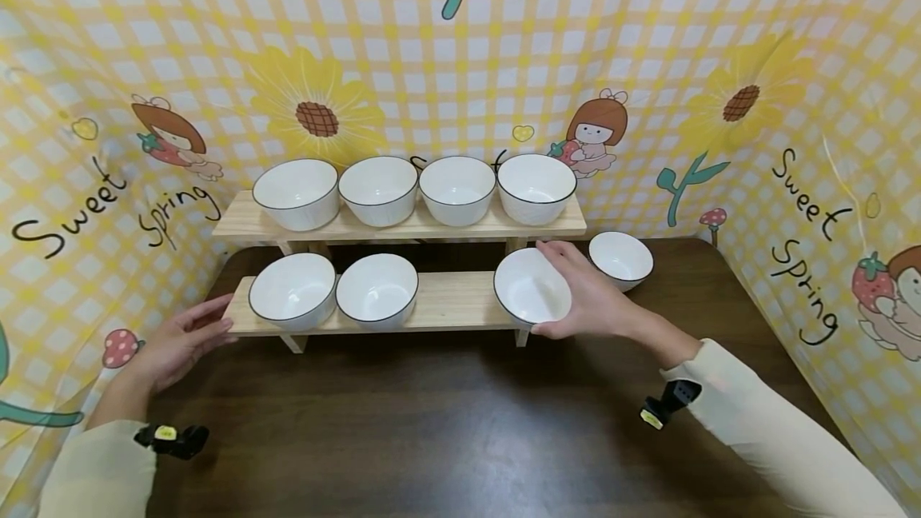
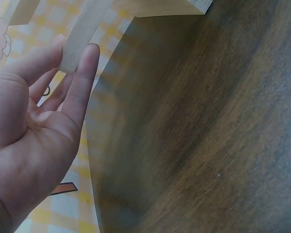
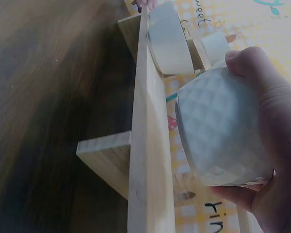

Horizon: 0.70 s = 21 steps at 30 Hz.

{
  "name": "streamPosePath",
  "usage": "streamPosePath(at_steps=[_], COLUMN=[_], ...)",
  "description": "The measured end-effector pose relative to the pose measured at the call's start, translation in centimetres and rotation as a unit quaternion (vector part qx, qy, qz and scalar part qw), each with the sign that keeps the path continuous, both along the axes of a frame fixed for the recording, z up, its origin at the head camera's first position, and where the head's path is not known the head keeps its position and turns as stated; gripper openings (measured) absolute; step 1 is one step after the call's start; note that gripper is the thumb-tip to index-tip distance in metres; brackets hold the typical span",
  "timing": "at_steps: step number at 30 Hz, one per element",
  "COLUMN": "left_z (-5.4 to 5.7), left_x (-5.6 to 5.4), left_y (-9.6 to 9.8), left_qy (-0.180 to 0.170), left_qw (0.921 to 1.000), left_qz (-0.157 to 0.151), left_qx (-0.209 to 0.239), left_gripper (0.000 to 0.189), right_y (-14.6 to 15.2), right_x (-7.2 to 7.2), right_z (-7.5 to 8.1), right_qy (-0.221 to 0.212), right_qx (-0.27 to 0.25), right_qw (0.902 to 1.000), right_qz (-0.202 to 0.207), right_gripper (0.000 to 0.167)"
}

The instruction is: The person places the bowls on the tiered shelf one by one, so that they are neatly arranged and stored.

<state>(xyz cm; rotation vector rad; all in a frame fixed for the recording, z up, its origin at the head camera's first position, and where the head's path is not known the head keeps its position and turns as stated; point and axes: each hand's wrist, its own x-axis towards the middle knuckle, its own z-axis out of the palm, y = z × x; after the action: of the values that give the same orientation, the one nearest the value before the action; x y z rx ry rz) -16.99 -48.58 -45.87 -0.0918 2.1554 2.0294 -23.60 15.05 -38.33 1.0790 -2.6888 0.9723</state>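
My right hand (image 1: 593, 294) grips a white bowl (image 1: 531, 286) with a thin dark rim, thumb on the near side and fingers on the far side. The right wrist view shows the bowl's quilted outer wall (image 3: 218, 126), tilted, over the right part of the lower wooden shelf (image 1: 453, 302). Two more white bowls, one at the left (image 1: 293, 288) and one beside it (image 1: 377, 288), sit on that shelf. At its left end my left hand (image 1: 180, 342) pinches the board between thumb and fingers, also seen in the left wrist view (image 2: 43, 107).
Several white bowls (image 1: 458, 190) stand in a row on the upper wooden shelf (image 1: 237, 218) behind. Another bowl (image 1: 621, 258) rests on the dark wooden table (image 1: 403, 430), right of the shelves. Yellow checked cloth (image 1: 460, 62) hangs at the back and sides.
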Motion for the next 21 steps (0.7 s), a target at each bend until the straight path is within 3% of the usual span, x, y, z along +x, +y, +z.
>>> streamPosePath(at_steps=[21], left_z=[0.1], left_x=[-0.1], left_y=[0.1], left_qy=[-0.005], left_qw=[0.9997], left_qz=[-0.003], left_qx=[-0.025], left_gripper=[0.070], right_y=[-4.8], right_x=[-0.8], right_z=[-1.7], right_qy=[-0.034], right_qx=[0.006], right_qw=[0.9991], right_qz=[0.023], right_gripper=[0.118])
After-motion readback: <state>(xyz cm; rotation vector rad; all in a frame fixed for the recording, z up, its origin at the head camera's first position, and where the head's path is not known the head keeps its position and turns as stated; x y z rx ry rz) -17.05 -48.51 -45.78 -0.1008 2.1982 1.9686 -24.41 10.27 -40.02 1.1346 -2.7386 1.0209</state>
